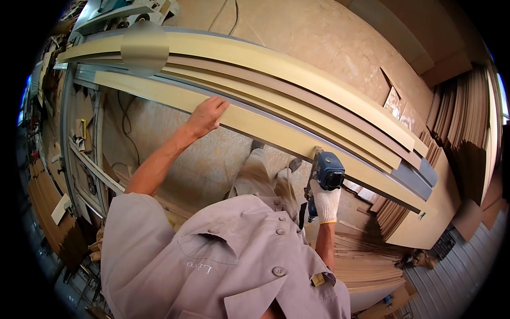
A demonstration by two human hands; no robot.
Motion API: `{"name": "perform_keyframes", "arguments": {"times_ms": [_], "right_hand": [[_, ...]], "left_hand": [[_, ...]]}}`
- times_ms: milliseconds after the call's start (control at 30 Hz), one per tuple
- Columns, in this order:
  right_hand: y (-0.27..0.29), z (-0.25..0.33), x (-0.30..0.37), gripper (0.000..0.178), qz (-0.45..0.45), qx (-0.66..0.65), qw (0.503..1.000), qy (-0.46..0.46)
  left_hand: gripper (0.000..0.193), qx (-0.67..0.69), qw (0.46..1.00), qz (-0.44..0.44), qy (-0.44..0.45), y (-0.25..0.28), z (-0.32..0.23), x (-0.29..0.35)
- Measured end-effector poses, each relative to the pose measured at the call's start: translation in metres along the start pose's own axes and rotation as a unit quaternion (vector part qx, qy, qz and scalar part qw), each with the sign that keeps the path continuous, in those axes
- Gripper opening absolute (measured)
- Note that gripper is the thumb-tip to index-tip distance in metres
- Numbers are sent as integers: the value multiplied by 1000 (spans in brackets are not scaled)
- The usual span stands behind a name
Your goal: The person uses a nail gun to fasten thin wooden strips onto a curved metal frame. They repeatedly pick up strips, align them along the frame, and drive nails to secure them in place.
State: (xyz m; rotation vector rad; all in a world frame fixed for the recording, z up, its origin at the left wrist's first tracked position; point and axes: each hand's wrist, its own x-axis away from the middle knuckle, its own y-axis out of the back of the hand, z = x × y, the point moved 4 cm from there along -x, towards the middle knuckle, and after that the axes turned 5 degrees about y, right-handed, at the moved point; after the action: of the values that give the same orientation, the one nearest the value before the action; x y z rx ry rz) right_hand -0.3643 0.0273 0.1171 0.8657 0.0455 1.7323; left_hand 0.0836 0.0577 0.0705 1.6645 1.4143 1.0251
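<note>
As is seen mid-frame, a board seems clasped by the left hand. A tool is gripped by the right hand.

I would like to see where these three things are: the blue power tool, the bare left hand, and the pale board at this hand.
Blue power tool (pixel 328 161): head view, upper blue housing.
Left hand (pixel 207 116): head view, back of the hand.
Pale board (pixel 261 128): head view, bare upper face.
</note>
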Motion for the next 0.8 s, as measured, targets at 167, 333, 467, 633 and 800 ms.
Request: {"name": "perform_keyframes", "arguments": {"times_ms": [167,333,467,633,800], "right_hand": [[-23,15,1,28,-14,-22,999,32],[-28,46,6,28,17,-76,996,-39],[-30,48,4,21,12,-60,998,-23],[-28,51,4,18,9,-95,995,-27],[-25,35,2,28,4,-38,999,11]], "left_hand": [[64,0,1000,7,-8,-1,-1,-6],[62,16,1000,20,-10,7,-7,-13],[62,18,1000,25,-6,5,-4,-15],[67,15,1000,26,-5,3,-3,-16],[74,24,999,37,-4,0,-20,-17]]}}
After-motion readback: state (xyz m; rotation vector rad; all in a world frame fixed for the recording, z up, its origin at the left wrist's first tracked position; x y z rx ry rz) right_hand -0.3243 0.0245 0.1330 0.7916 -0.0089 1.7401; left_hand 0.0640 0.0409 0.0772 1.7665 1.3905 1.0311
